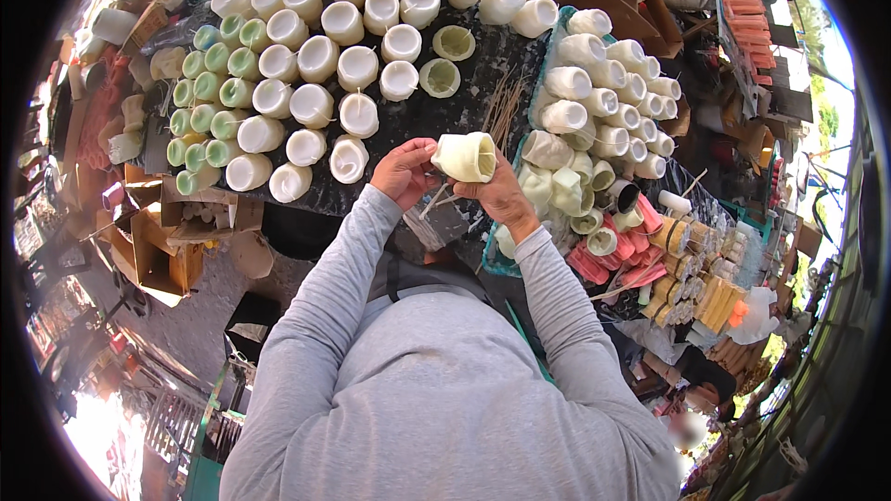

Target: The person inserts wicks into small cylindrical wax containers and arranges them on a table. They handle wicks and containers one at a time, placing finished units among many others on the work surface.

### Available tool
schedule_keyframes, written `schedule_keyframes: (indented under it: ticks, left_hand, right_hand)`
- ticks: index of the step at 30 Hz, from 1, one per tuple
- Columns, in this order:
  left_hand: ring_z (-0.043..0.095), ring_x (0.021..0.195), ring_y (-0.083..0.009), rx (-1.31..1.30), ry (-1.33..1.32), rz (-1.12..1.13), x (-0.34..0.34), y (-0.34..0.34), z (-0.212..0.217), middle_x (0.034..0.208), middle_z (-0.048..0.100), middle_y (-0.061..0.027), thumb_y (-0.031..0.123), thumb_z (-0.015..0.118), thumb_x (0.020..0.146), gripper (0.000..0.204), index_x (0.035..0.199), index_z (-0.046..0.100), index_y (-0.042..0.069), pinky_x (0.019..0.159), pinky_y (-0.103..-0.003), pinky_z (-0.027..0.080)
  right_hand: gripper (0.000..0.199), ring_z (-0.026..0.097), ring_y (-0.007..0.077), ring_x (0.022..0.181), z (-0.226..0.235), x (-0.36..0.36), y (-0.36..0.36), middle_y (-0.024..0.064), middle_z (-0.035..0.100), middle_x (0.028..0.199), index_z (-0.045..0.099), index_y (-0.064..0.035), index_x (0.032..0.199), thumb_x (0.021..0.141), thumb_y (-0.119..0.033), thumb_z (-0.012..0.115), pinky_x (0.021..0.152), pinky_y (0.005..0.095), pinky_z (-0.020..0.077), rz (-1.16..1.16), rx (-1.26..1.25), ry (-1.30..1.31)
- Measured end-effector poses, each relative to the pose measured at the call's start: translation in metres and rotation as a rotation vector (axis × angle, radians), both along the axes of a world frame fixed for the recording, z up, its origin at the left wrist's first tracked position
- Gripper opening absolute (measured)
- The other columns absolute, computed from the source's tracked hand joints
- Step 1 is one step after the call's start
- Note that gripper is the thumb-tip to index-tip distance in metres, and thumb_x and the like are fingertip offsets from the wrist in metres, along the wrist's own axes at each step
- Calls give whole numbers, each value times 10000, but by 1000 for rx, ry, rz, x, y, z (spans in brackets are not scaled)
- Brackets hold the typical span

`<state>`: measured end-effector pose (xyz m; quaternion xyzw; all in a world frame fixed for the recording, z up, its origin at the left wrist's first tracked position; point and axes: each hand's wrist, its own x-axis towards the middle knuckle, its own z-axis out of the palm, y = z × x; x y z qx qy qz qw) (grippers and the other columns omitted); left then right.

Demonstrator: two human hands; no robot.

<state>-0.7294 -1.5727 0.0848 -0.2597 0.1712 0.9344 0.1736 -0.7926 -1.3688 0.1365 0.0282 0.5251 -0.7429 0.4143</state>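
Observation:
In front of my chest I hold a pale yellow-green hollow wax candle shell (455, 157), tipped on its side with its open rim turned to the right. My right hand (504, 195) is closed around the rim end from below. At the other end, my left hand (401, 173) pinches with thumb and fingertips at the shell's base. Beyond my hands, rows of white wax candles (357, 69) with wicks stand on the black-covered table (408, 121). Two similar hollow shells (439, 78) stand there too. Thin sticks (502, 109) lie just past my right hand.
Smaller green candles (238, 93) stand at the table's left. To the right, a teal-edged crate (536, 83) is heaped with white candles and hollow shells. Pink wax pieces (624, 252) and bundled yellow sticks (670, 237) lie nearer right. A cardboard box (162, 255) sits at lower left.

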Motion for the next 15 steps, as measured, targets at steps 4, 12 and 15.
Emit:
schedule_keyframes:
  ticks: [4,12,15]
  left_hand:
    - [631,881,-121,-107,-38,51,-3,15,1,958,655,8,173,630,1069,71,1055,611,105,743,-318,555]
    - [674,922,-195,-349,-262,330,-4,40,-19,1031,646,-76,153,549,1104,88,1118,537,67,817,-369,596]
    - [663,938,-201,-312,-256,285,-2,34,-23,1072,645,-86,188,531,1114,147,1187,537,60,811,-367,582]
  right_hand:
    - [681,671,138,1144,2,11,-3,14,694,1228,570,-91,1344,770,15,920,951,298,585,-72,-3,-12]
    - [632,650,124,1128,-6,22,-25,10,677,1236,569,-70,1300,783,-42,933,952,293,569,-73,111,169]
    - [649,655,124,1103,-9,17,-24,18,687,1203,571,-59,1280,762,-87,960,927,298,568,-35,184,186]
